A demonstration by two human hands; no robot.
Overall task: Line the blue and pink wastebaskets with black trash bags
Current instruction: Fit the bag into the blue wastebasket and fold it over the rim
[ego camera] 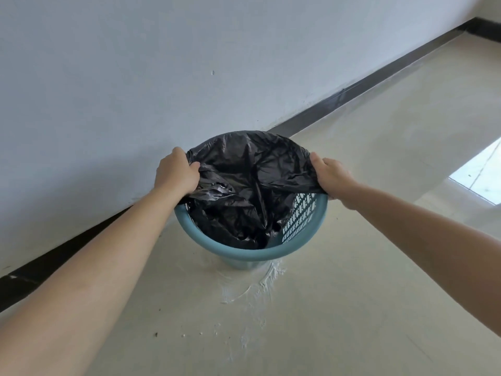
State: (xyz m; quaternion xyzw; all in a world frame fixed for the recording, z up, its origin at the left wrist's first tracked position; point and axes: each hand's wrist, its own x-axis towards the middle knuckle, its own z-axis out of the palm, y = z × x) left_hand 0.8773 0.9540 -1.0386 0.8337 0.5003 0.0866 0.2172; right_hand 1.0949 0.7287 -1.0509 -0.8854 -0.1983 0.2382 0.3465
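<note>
A blue wastebasket [244,255] with perforated walls stands on the floor close to the wall. A black trash bag [249,180] lies inside it, its mouth stretched over the far half of the rim, while the near rim shows bare. My left hand [176,172] grips the bag's edge at the basket's left side. My right hand [334,177] grips the bag's edge at the right side. The bag's lower part is crumpled inside the basket. No pink wastebasket is in view.
A white wall [162,77] with a dark baseboard [339,101] runs diagonally behind the basket. The pale floor has a white powdery smear [257,283] just in front of the basket. A bright opening [482,175] shows at the right edge.
</note>
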